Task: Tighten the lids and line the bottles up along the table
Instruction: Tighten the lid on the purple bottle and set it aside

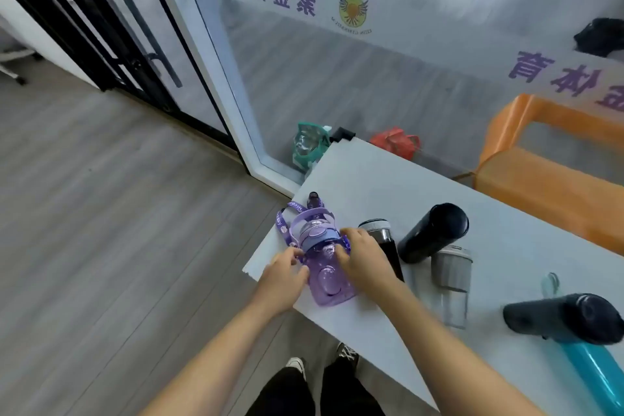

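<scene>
A purple see-through bottle [329, 277] with a lilac lid [315, 230] and a printed purple strap [287, 223] stands at the left end of the white table [388, 179]. My left hand [283, 275] grips its left side just under the lid. My right hand [363, 257] grips its right side at the same height. To the right stand a dark bottle with a silver-rimmed lid [383, 235], a black flask [434, 231], a clear bottle with a grey lid [452, 284] and a teal bottle with a dark lid [580, 334].
The table's left corner and near edge lie close to the purple bottle. An orange plastic stool [540, 165] stands behind the table by a frosted glass wall. A green bag [309, 145] and a red bag [396, 140] lie on the floor beyond the far corner.
</scene>
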A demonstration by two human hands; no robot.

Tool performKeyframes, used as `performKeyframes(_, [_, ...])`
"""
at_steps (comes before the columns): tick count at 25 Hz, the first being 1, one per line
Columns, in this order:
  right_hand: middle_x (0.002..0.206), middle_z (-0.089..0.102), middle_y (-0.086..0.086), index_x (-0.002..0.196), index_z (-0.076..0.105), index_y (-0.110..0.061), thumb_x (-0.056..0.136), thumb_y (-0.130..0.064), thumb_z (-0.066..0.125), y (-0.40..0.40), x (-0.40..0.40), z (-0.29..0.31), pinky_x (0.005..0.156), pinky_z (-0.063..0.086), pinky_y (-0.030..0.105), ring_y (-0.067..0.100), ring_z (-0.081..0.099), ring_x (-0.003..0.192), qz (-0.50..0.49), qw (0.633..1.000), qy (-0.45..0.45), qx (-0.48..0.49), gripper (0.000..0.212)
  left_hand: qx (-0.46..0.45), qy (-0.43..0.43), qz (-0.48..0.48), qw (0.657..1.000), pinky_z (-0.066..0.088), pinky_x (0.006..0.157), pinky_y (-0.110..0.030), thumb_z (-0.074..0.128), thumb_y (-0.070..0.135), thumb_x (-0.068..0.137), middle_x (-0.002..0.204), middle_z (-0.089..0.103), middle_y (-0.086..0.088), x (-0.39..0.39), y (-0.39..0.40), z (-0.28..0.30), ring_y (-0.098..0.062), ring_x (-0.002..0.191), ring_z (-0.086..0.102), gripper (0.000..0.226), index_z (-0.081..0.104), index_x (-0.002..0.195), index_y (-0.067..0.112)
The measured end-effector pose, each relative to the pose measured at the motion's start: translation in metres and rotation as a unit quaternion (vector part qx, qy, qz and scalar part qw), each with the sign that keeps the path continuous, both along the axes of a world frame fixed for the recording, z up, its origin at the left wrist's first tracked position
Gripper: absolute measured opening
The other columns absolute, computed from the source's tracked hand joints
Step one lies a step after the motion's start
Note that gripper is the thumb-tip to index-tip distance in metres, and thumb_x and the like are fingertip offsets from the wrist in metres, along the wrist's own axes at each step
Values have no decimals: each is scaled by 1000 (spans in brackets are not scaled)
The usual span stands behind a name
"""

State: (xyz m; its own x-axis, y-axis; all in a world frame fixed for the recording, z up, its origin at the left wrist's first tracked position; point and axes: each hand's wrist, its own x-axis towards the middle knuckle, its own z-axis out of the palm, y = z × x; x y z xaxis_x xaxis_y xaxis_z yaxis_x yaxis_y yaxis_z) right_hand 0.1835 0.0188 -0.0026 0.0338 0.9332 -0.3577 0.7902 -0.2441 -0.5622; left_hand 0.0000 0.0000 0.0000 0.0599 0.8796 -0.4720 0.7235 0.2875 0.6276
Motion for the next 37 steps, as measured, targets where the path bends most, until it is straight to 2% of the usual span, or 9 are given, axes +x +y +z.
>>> performKeyframes(2, [137, 52, 16, 136, 49, -10, 97, -33, 48, 14, -2, -8, 105, 40, 41, 34, 51, 126, 10, 999, -3, -51, 45, -112, -63, 101, 987, 44, 84, -33, 53, 31, 91, 111, 62, -2, 5, 13, -13, -26, 100, 59, 35, 54, 124, 20])
performKeyframes(4, [140, 49, 18, 139, 46, -8, 99, -36, 46, 26, -4, -15, 107, 40, 41, 36, 50, 128, 15, 995, 1, -98, 49, -209, -140, 212, 944, 44, 75, -35, 51, 32, 93, 99, 61, -9, 11, 23, -23, -30, 82, 56, 28, 57, 114, 14])
performKeyframes(7, [140, 49, 19, 142, 45, -12, 97, -40, 49, 40, -8, -27, 106, 40, 39, 35, 52, 127, -8, 990, 32, -137, 53, -253, -221, 276, 901, 46, 71, -35, 49, 31, 97, 89, 62, -9, 20, 38, -32, -27, 74, 56, 20, 56, 108, 17])
performKeyframes(10, [136, 56, 15, 141, 49, -15, 93, -39, 58, 46, -9, -32, 96, 42, 31, 28, 57, 121, -47, 982, 101, -151, 54, -238, -266, 312, 880, 53, 69, -32, 53, 33, 96, 106, 69, -4, 24, 49, -32, -23, 82, 63, 21, 57, 116, 26])
performKeyframes(16, [124, 59, 5, 132, 50, -26, 80, -39, 76, 57, -18, -24, 99, 47, 34, 20, 58, 116, -136, 973, 182, -35, 60, -99, -288, 280, 910, 46, 53, -17, 64, 17, 92, 98, 67, 2, 15, 89, -20, -8, 72, 59, 32, 55, 122, 21])
performKeyframes(21, [136, 53, 0, 145, 37, -28, 78, -33, 77, 70, -16, -5, 101, 51, 33, 15, 56, 120, -174, 953, 245, 38, 78, -15, -339, 203, 919, 60, 77, -31, 72, 28, 87, 109, 70, -7, 12, 128, 12, -19, 96, 70, 38, 55, 119, 19])
performKeyframes(28, [129, 55, -4, 139, 45, -29, 82, -16, 72, 43, -16, 1, 97, 53, 26, 8, 59, 114, -194, 948, 243, 67, 64, -23, -340, 135, 930, 57, 93, -38, 71, 15, 86, 115, 69, -4, -1, 118, 8, -18, 109, 67, 36, 57, 119, 18])
performKeyframes(32, [119, 55, -1, 131, 54, -25, 88, -15, 60, 39, -21, 4, 98, 53, 37, 12, 62, 106, -223, 947, 222, 66, 44, -23, -324, 113, 939, 56, 93, -40, 72, 39, 82, 119, 68, 1, -13, 111, 6, -15, 110, 65, 44, 59, 123, 29])
performKeyframes(37, [114, 60, -1, 119, 61, -24, 90, -46, 63, 32, -26, 11, 92, 55, 34, 12, 64, 102, -255, 941, 218, 50, 37, -52, -311, 91, 945, 56, 86, -34, 68, 37, 88, 112, 70, 5, -18, 95, 2, -15, 105, 66, 36, 59, 122, 38])
